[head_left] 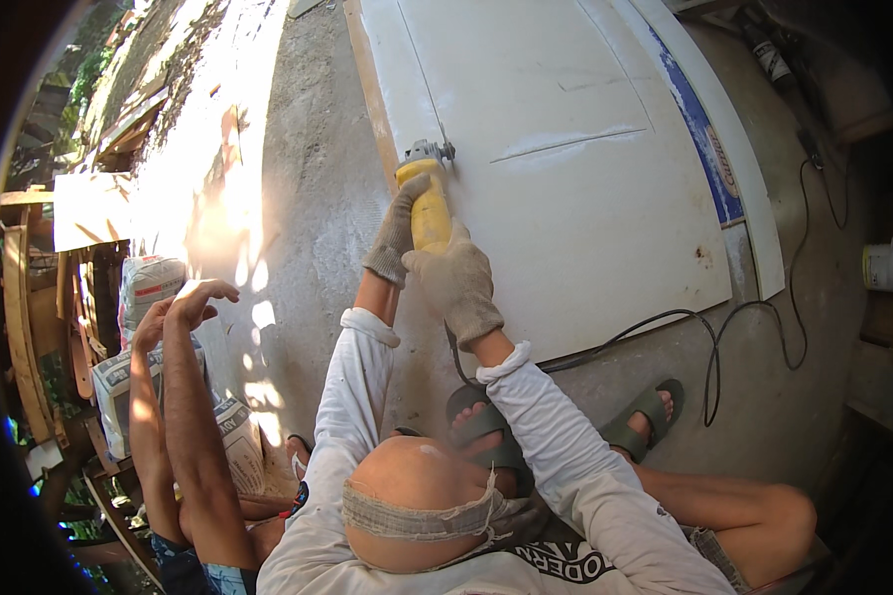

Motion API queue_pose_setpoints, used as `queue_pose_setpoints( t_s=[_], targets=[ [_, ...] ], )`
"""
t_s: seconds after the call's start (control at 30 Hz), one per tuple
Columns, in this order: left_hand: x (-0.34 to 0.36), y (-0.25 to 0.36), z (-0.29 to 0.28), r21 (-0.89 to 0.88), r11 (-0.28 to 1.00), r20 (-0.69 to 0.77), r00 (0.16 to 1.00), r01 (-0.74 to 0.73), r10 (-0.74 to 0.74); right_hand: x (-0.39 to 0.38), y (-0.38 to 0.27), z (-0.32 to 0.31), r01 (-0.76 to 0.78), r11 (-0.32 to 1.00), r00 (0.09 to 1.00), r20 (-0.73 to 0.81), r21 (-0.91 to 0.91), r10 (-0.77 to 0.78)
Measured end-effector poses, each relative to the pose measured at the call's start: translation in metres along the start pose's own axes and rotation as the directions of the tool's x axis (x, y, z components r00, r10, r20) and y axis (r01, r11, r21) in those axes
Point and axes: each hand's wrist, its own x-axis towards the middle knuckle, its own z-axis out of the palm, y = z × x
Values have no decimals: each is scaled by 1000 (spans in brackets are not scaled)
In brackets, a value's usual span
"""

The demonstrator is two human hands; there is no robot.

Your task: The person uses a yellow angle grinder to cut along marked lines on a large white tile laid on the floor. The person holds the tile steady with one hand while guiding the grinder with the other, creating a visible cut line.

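Grinder [430, 216] at white board [585, 238], concrete floor [313, 188] around

We see a dusty grey concrete floor [318, 198], sunlit at left. A large white panel [585, 228] with straight dark cuts lies flat over it. Beside us, a black cable [716, 342] loops near green sandals [481, 421].

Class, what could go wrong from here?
The left hand grips the yellow grinder not far from its disc, so a slip might injure it. The black cord runs near the sandals and could cause a trip. Being open-toed, they might also let debris in.
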Motion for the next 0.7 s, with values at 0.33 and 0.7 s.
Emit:
queue_pose_setpoints(
  t_s=[0.33, 0.7],
  targets=[
    [2, -2, -1, -35, 999, -14, 1000, 16, -16, 3, 5, 1, 3, 999, 1000, 14, 41, -3],
    [-46, 4, 22, -182, 981, 2, 998, -64, 66, -25, 3, -13, 199, 979, 980, 35, -48, -198]
  ],
)
